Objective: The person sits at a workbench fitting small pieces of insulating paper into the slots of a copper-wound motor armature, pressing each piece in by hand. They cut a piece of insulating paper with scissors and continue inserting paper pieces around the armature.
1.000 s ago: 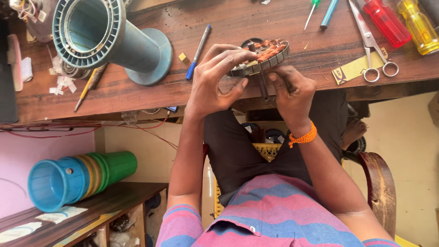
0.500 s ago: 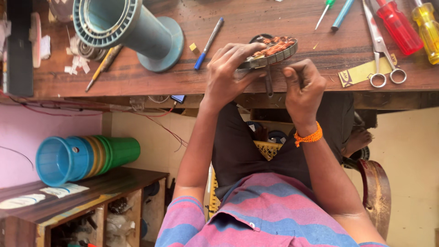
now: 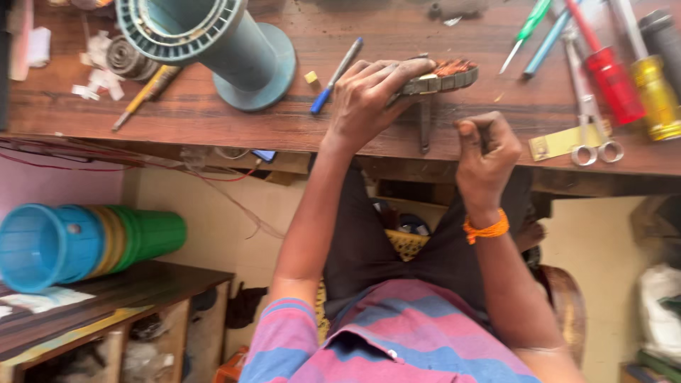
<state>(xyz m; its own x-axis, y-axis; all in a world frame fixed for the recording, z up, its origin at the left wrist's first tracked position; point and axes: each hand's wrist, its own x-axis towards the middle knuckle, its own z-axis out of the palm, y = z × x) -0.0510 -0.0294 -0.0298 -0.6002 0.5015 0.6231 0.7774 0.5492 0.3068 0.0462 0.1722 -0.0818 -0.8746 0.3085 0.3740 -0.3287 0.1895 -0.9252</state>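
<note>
My left hand [image 3: 369,99] grips a round motor stator with copper windings [image 3: 443,74], holding it tilted at the front of the wooden workbench [image 3: 213,124]. A dark metal tool [image 3: 424,128] sticks down from under the stator. My right hand [image 3: 486,149], with an orange thread band at the wrist, is curled into a fist just right of that tool and a little below the stator. Nothing shows inside the fist.
On the bench lie a teal plastic spool [image 3: 220,50], a blue pen [image 3: 337,74], scissors [image 3: 589,113], a brass strip [image 3: 560,142], red-handled [image 3: 603,64] and yellow-handled [image 3: 652,92] screwdrivers. Stacked blue and green cups [image 3: 85,245] lie on a lower shelf at left.
My right hand has drawn back from the stator's underside, down and to the right, and closed into a fist. My left hand keeps its hold on the stator.
</note>
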